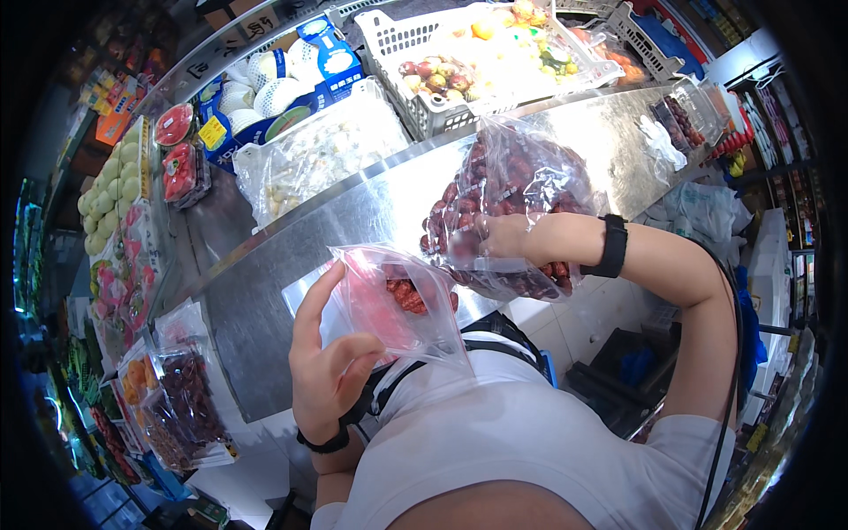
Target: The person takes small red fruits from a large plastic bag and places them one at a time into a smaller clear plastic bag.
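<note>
My left hand [334, 368] grips the edge of a clear zip plastic bag [430, 331], its index finger raised along the bag's mouth. Some dried red dates [405, 295] lie in this bag, which has a pink-red part on its left side. My right hand [507, 240] reaches into a large clear plastic bag [550, 182] full of dried red dates, standing on the steel counter. The fingers of that hand are partly hidden among dates and plastic, so whether they hold any cannot be told.
Behind the steel counter [265, 331] stand a white crate of fruit [430, 122], a blue box [331, 63] of net-wrapped fruit and a plastic-covered tray [318, 152]. Packed watermelon [182, 173] sits at the left. A crumpled white glove [662, 149] and a clear box of grapes [682, 122] lie at the right.
</note>
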